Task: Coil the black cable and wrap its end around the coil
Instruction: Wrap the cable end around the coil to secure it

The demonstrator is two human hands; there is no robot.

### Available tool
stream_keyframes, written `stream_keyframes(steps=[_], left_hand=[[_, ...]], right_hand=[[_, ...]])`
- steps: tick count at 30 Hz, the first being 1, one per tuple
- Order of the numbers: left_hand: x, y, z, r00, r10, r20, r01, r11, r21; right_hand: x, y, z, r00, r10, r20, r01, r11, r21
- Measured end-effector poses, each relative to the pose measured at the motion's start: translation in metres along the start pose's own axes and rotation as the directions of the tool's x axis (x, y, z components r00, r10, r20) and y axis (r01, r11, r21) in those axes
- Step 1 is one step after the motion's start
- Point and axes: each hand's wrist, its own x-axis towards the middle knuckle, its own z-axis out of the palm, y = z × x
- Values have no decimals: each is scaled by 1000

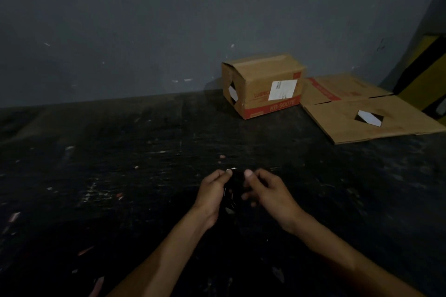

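Note:
A bunched black cable (236, 187) sits between my two hands just above the dark table, low in the middle of the view. My left hand (212, 194) grips its left side, thumb and forefinger pinching near a small pale tip at the top. My right hand (265, 191) holds the right side, thumb up against the bundle. The cable is hard to make out against the dark surface, and its loops are mostly hidden by my fingers.
A dark scratched table (120, 164) spreads out around my hands. A closed cardboard box (265, 87) stands at the back against the grey wall. Flattened cardboard (362, 113) lies to its right. A yellow and black object (424, 75) leans at the far right.

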Motion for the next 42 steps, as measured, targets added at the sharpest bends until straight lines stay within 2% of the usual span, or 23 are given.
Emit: stream_keyframes(steps=[3,6,9,11,17,23,25,30,39,42], left_hand=[[-2,-1,-1,998,55,34,-58,996,74],[-3,-4,1,992,111,63,-119,981,155],[-2,-5,0,989,133,66,-143,974,177],[-1,-5,0,993,107,58,-115,980,164],[5,-6,1,993,113,34,-118,976,184],[9,-5,-5,992,80,-102,-66,989,133],[10,-4,-7,992,67,-108,-55,993,108],[7,-4,-5,989,145,-31,-137,973,187],[7,-4,-9,974,219,56,-223,889,400],[6,-4,-14,968,226,109,-251,863,437]], right_hand=[[1,-2,2,972,222,74,-233,951,202],[0,-1,2,956,255,141,-287,911,295],[0,3,3,975,199,101,-222,909,353],[-1,6,4,990,125,70,-141,933,331],[-1,11,5,998,-53,35,50,995,90],[-3,16,5,984,-133,117,129,991,42],[-3,18,5,982,-131,136,121,990,75],[0,13,7,984,97,147,-147,914,378],[3,21,6,964,259,51,-258,883,392],[3,31,1,955,294,25,-286,899,331]])
